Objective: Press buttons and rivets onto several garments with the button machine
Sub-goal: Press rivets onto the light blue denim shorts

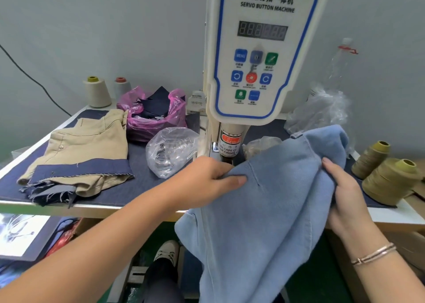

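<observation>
A light blue garment [271, 210] hangs over the table's front edge, its upper part lying just under the press head of the white servo button machine [264, 49]. My left hand [211, 176] pinches the garment's edge right beside the machine's black punch [226, 159]. On the right side, my right hand [342, 187] grips a fold of the same cloth. A clear bag of metal buttons [170, 151] lies left of the punch. A khaki garment [87, 146] with dark denim pieces on it rests at the table's left.
A pink bag of dark fabric scraps [154, 111] sits behind the khaki garment. Thread cones stand at the back left [97, 93] and olive ones at the right [391, 180]. Crumpled clear plastic [322, 109] lies right of the machine. A foot in a shoe [166, 252] shows under the table.
</observation>
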